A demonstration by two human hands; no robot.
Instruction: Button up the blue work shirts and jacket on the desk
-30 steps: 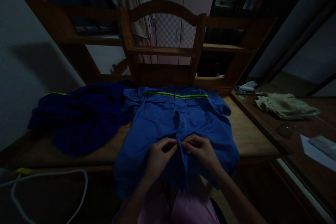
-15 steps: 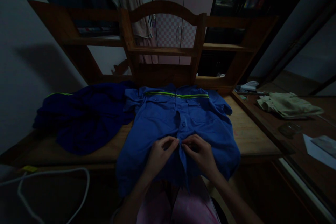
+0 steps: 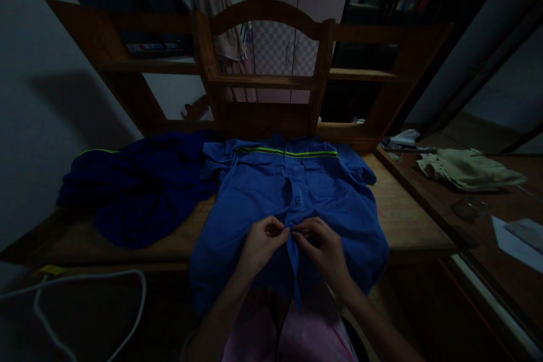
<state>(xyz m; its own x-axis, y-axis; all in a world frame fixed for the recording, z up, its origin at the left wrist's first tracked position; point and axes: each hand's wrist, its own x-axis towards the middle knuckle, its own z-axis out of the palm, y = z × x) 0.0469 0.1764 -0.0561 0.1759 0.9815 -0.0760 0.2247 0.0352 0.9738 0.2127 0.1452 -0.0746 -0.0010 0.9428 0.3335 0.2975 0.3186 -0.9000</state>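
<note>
A blue work shirt [image 3: 339,209] with a yellow-green stripe across the chest lies front-up on the wooden table [image 3: 403,220], its hem hanging over the near edge. My left hand [image 3: 259,250] pinches the left edge of the shirt's front opening. My right hand [image 3: 324,250] pinches the right edge, fingertips meeting those of the left at the placket, just below a fastened button [image 3: 297,201].
A dark blue garment [image 3: 136,192] lies crumpled to the left on the table. A wooden shelf unit [image 3: 263,73] stands behind. A beige folded garment [image 3: 466,168] and papers [image 3: 515,240] lie on the right surface. A white cable [image 3: 85,294] loops at lower left.
Both hands have stayed at the placket, with only small finger shifts and a slight rise in the picture. The shirt has hardly moved.
</note>
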